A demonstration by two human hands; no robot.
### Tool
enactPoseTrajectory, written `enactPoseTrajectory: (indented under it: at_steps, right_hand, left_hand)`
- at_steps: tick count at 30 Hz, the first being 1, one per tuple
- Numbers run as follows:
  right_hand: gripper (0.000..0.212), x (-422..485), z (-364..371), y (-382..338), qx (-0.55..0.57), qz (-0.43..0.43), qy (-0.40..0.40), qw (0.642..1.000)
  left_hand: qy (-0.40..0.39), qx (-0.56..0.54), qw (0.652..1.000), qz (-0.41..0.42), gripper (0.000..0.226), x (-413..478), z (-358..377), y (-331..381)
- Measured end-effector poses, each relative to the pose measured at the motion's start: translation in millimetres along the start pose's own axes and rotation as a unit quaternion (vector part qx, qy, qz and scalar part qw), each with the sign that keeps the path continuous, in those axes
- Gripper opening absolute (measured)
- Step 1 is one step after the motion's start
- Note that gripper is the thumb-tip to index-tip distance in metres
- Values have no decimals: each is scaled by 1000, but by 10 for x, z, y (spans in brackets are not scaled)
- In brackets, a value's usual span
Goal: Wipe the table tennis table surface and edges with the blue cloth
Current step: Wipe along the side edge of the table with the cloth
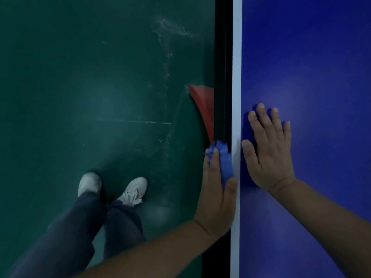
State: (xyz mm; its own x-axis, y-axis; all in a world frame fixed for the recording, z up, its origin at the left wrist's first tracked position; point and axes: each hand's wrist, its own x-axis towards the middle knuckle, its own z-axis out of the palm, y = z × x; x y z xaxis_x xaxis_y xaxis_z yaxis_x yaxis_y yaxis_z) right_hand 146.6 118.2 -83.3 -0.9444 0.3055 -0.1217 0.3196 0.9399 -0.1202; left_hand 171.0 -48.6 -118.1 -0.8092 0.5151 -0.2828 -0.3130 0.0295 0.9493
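Left hand nearest, just outside white edge stripe: thumb and fingers pinch blue cloth against side edge of desk. Right hand just inside stripe, flat on desk top, fingers spread, holding nothing. Cloth looks soft, light, bunched; should mould round edge. Best held by thick middle fold, loose corners tucked in. Desk top smooth, probably slippery. No containers in view. White shoes on green floor, well outside stripe.

The table tennis table was deep blue, with a white border stripe and a black side edge. The cloth was blue. The floor was dark green with whitish scuffs and a red curved marking. The shoes were white.
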Motion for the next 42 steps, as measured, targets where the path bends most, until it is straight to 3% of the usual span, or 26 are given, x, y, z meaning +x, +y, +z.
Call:
enactPoseTrajectory:
  at_steps: [4,7,13,17,21,26,30,34,42]
  right_hand:
    - [63,16,-4,27,-8,-1,-14,1000]
    - [63,9,-6,8,-12,2,-20,1000]
    - [63,13,-83,-60,-9,14,-35,999]
    - [57,139,-141,-85,21,5,3,1000]
    - [48,816,-282,52,12,-60,31,998]
    - [60,1988,-457,281,2,-53,26,998]
    - [64,2521,-407,290,-11,-6,-22,1000]
    - [62,2531,-342,271,-12,-4,-7,1000]
    - [61,2559,-310,328,2,-11,3,1000]
  left_hand:
    - [23,77,997,20,65,1139,-93,290]
    - [38,45,998,19,62,1774,-179,453]
    - [17,17,999,28,66,790,-110,210]
    - [8,42,999,27,66,461,-56,121]
    - [23,50,998,41,64,1492,-142,390]
    - [54,30,996,70,65,2681,-263,674]
    - [28,12,997,66,65,2037,-224,464]
    - [14,13,1000,20,63,1596,-151,436]
    - [67,45,995,56,62,3823,-386,1055]
